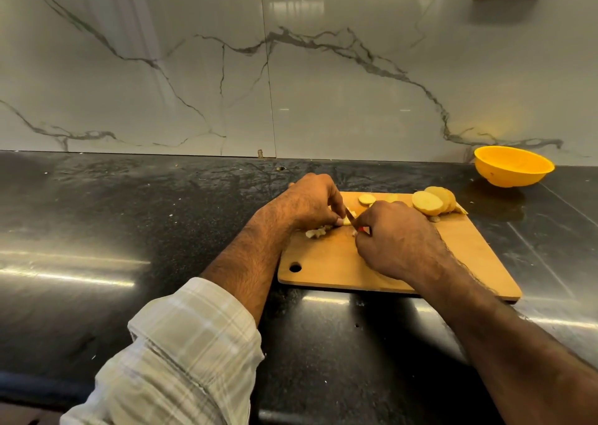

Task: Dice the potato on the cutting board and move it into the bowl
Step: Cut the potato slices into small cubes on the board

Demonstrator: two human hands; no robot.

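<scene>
Mid-dice: left hand [310,203] pinches a potato piece [347,220] at the board's [469,256] left-centre, right hand [396,237] curled round the knife [349,213], blade angled across the piece right between the two hands. Diced bits [318,232] sit under the left hand; uncut slices [433,202] lie at the board's far right corner, nearer the right hand. Bowl [514,165] is off the board on the surface, far right by the wall, so the transfer looks like a rightward carry, right hand closer.
</scene>
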